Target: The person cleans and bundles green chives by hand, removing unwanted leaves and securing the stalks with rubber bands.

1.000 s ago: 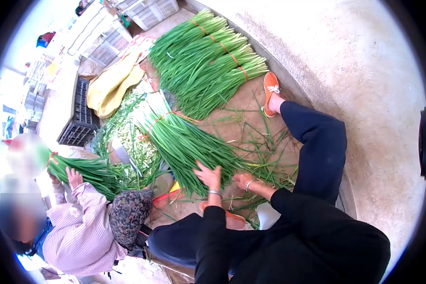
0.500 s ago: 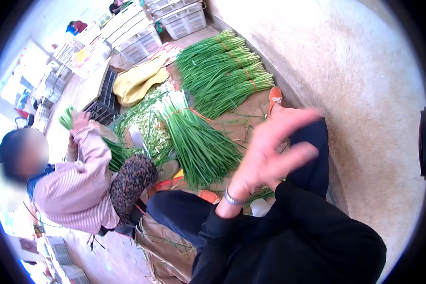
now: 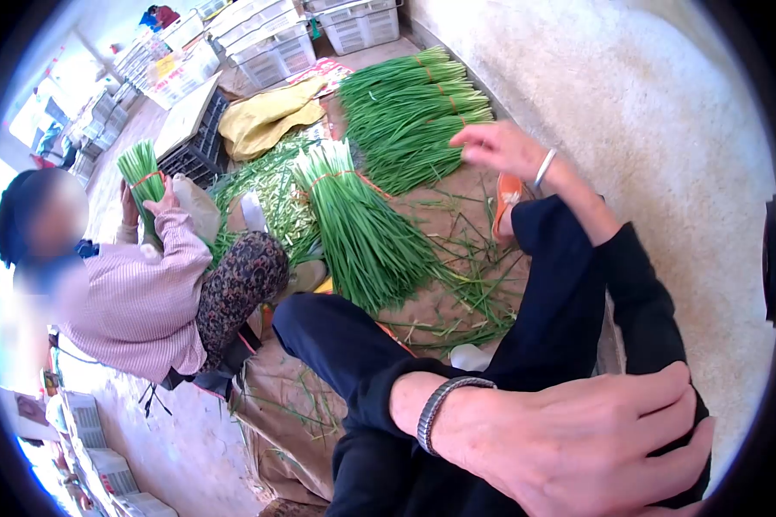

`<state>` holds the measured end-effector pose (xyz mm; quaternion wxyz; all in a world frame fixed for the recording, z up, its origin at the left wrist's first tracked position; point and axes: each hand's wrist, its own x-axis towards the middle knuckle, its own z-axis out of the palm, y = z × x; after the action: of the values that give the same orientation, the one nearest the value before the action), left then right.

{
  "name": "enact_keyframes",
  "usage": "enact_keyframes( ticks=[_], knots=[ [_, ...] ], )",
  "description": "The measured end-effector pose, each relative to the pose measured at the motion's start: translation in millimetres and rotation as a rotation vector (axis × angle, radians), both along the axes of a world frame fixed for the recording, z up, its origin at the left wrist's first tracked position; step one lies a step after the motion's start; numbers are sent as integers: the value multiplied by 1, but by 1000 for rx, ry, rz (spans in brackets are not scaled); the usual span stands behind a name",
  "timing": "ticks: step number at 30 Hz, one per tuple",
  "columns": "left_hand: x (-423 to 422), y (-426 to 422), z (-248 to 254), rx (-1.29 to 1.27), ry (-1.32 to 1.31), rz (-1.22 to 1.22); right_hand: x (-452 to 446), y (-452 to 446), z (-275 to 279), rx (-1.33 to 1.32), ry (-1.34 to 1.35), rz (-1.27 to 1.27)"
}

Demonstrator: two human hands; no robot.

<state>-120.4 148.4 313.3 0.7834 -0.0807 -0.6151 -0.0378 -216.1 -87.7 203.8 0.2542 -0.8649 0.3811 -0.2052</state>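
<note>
Big green bunch: a fat bunch of long, thin green leaves with white ends (image 3: 362, 237) lies on the brown cloth (image 3: 427, 207) in front of the person, with an orange-red band (image 3: 332, 175) around it near the white ends.
Right hand: the right hand (image 3: 500, 151), with a smooth white bracelet (image 3: 544, 167), is lifted up, fingers loose and a bit bent, with nothing seen in it.
Bunch from right hand: to the left of it and lower in the view, not touching.
Tied row: flat green bunches with orange bands (image 3: 414, 112) lie side by side, partly behind the right fingertips; I can't tell how far behind.
Left hand: the left hand (image 3: 569, 439), with a grey metal wristband (image 3: 444, 409), is across the body, its bent fingers by the black cloth sleeve (image 3: 651, 302) of the right arm. I can't tell if it grips the sleeve.
Bunch from left hand: ahead and to the left, well apart.
Helper: a person in a pink checked top (image 3: 138, 302) holds a smaller green bunch with an orange band (image 3: 143, 172) in two hands.
</note>
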Motion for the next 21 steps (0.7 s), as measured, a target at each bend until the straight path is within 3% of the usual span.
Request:
enact_keyframes(
  ticks=[2,3,5,7,8,10,11,12,14,16,18,20,21],
  knots=[
    [7,-13,-6,-16,21,1,-24,-18,25,-88,120,-86],
    [25,-24,-9,-5,-266,-18,-37,-32,22,-53,109,-120],
    [34,-51,-21,127,-558,-76,-69,-56,8,-1,104,-166],
    [31,-100,-52,372,-599,-34,-101,-83,-18,19,112,-321],
    [39,-129,-78,619,-765,4,-119,-99,-36,34,116,-331],
    [36,-200,-144,1096,-627,-158,-149,-133,-76,-140,236,-393],
    [37,-232,-197,1328,-470,-215,-154,-145,-88,-94,254,-448],
    [44,-259,-253,1447,-479,45,-153,-158,-100,-91,261,-440],
    [58,-293,-340,1564,-527,193,-151,-189,-124,-113,239,-546],
    [68,-311,-383,1726,-794,324,-137,-229,-141,-85,282,-533],
    [72,-323,-447,1678,-748,431,-118,-269,-160,-218,281,-498],
    [75,-342,-467,1777,-830,454,-105,-319,-190,-181,320,-498],
    [78,-351,-482,1729,-783,631,-100,-344,-208,-248,374,-469]
  ],
)
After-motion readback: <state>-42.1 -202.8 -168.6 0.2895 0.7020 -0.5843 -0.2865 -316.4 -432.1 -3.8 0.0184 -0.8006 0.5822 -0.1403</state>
